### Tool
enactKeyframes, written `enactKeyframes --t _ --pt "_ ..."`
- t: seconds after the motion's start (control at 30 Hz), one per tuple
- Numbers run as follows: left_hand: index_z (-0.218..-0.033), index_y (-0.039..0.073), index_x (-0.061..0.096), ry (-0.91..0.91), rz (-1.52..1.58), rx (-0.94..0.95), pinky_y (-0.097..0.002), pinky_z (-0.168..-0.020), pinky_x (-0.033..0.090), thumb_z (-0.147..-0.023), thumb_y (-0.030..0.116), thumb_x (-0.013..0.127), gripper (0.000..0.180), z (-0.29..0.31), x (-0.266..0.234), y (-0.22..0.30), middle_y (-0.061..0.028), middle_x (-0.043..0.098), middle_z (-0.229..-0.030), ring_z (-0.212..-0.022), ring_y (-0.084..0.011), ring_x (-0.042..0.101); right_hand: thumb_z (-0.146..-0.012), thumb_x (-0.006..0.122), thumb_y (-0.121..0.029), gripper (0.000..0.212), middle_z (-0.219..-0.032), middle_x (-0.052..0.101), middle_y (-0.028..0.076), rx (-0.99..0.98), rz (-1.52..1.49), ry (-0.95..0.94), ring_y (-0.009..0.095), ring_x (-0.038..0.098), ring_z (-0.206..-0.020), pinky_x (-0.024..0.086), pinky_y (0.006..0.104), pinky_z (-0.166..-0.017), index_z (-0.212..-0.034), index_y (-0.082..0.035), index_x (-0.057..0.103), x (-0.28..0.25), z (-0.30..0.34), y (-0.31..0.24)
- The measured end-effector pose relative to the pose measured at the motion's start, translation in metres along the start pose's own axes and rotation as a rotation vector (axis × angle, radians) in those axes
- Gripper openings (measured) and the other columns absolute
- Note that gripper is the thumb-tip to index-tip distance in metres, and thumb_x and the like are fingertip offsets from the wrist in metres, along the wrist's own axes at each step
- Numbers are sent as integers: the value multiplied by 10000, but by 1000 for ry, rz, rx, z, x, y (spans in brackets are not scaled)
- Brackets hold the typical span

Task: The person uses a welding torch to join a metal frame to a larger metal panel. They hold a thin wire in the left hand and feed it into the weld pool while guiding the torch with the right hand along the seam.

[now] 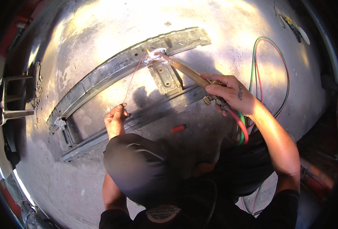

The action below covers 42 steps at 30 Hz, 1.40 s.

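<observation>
My right hand is closed around the handle of a brass gas welding torch. The torch tip points left at a glowing spot with a small flame, where a flat bracket plate meets a long curved metal beam. Between the fingertips of my left hand is a thin filler rod. Its far end reaches the bright spot; glare hides whether it touches the metal. Thin wire strands trail below the same hand. The beam lies on the concrete floor, beyond a straight metal bar.
Red and green hoses run from the torch and loop on the right. A red lighter-like object lies near my knees. A metal frame piece juts in at the left. A corded tool sits at the far right.
</observation>
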<state>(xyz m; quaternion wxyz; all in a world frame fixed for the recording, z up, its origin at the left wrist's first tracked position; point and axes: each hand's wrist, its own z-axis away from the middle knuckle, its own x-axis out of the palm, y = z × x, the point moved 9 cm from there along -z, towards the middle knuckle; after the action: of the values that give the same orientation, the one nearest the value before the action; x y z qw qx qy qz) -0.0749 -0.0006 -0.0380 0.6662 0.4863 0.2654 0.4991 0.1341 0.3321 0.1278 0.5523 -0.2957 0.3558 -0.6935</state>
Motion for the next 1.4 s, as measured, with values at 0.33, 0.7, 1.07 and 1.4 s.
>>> enactKeyframes --t 0.33,0.7,1.07,1.4 --pt "-1117 -54 733 11 -17 9 -362 -772 577 -1044 254 675 322 1 4 4 -33 657 -759 -723 -146 630 -1067 614 -222 559 -891 570 36 -14 6 12 131 655 -576 514 260 -452 -1560 -8 460 0 0 0" --pt "-1116 -55 733 15 5 9 -363 -765 583 -1043 250 672 320 1 3 2 -34 656 -754 -714 -149 629 -1067 619 -234 562 -874 571 30 -19 -4 10 126 650 -568 512 256 -451 -1557 -7 465 1 1 -1" --pt "-1114 -48 733 9 -6 4 -364 -778 582 -1044 262 667 324 1 3 2 -32 654 -755 -727 -151 635 -1066 609 -225 561 -885 583 35 -8 12 10 118 646 -577 517 252 -459 -1561 -7 460 1 1 -1" --pt "-1115 -48 732 11 -8 2 -362 -774 581 -1047 260 666 322 2 6 4 -32 656 -759 -727 -150 634 -1068 610 -230 564 -898 591 41 -7 20 9 117 648 -581 524 253 -465 -1564 -11 457 1 1 -1"
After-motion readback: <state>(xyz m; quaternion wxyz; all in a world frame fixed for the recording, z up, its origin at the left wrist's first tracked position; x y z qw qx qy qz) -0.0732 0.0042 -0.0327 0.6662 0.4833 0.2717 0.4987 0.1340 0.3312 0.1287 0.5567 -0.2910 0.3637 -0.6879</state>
